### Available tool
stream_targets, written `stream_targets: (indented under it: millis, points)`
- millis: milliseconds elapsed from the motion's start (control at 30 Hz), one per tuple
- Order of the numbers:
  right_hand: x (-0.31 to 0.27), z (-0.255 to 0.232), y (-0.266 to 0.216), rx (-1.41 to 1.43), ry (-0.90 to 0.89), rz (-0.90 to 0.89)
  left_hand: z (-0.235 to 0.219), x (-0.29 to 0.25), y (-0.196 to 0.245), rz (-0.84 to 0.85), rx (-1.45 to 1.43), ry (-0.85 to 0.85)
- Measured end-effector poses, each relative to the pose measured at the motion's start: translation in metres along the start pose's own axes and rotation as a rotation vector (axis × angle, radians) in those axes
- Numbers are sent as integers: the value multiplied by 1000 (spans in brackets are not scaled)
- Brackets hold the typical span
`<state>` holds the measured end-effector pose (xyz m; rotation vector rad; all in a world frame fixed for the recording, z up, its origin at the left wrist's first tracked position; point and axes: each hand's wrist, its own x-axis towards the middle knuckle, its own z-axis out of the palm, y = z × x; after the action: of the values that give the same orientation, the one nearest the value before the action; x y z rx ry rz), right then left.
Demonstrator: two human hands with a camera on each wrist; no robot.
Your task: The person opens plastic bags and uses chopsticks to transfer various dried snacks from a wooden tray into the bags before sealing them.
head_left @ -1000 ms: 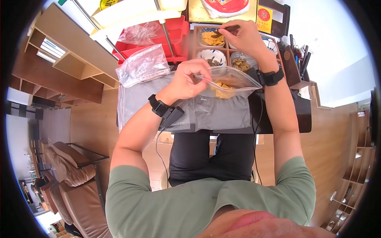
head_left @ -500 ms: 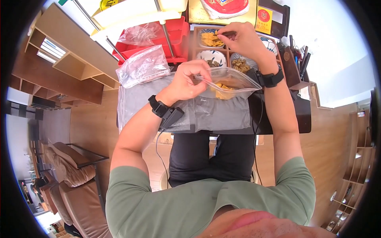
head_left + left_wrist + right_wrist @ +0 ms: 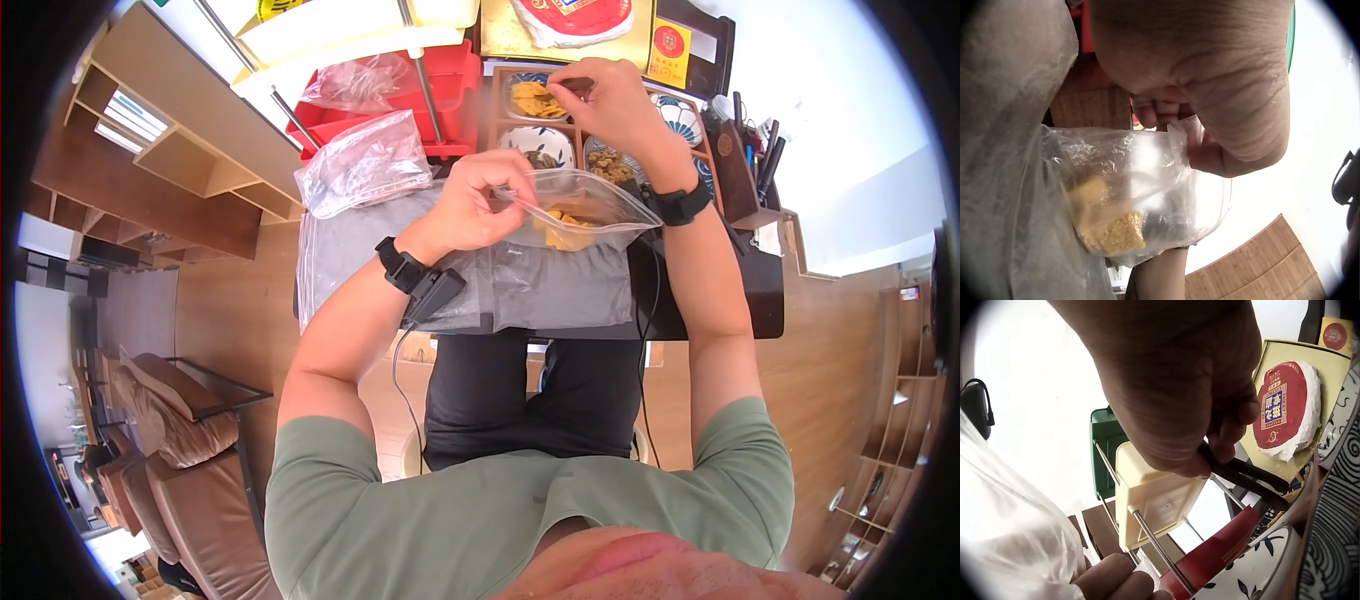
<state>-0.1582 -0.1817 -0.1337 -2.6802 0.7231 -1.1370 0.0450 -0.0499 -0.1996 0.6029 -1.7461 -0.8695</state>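
My left hand (image 3: 480,200) pinches the near-left edge of a clear zip bag (image 3: 628,212), whose mouth gapes. Inside the bag lie yellow snack pieces (image 3: 566,233), which also show through the plastic in the left wrist view as grainy yellow chunks (image 3: 1124,232). Over the wooden compartment tray, my right hand (image 3: 622,108) grips dark tongs (image 3: 1249,479) between thumb and fingers. The tongs' two prongs point down at a patterned bowl holding yellow chips (image 3: 536,100). Their tips are partly hidden in the head view.
The tray (image 3: 578,135) also holds a bowl of dark pieces (image 3: 512,141) and one of brown nuggets (image 3: 606,162). Left of it stand a red bin (image 3: 455,100) and a plastic packet (image 3: 365,165). A red-labelled round package (image 3: 575,15) lies behind; a pen holder (image 3: 735,170) stands right.
My right hand has turned and shifted slightly at the chip bowl, so the tongs show less in the head view. The left hand and bag hold nearly still.
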Motion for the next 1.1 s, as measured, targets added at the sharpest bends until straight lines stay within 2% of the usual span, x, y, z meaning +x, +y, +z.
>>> stream_targets:
  millis: [67,333,567,633,733,867,933,1100]
  points:
    - [0,0,1,-63,-3,8,0,0,0,-2,-5,0]
    - [-2,5,11,12,106,26,0,0,0,2,-6,-1]
    - [-3,5,10,69,66,62,1,0,0,-13,-13,2]
    - [-2,1,7,71,10,170,0,0,-2,-9,-1,-1]
    - [-2,4,12,105,42,223,0,0,-1,-9,-4,0]
    - [-2,3,15,82,58,201,2,2,2,-11,-3,27]
    - [-2,4,18,37,116,122,2,2,2,-9,7,31]
    - [-2,3,25,15,157,129,0,0,0,-16,8,1]
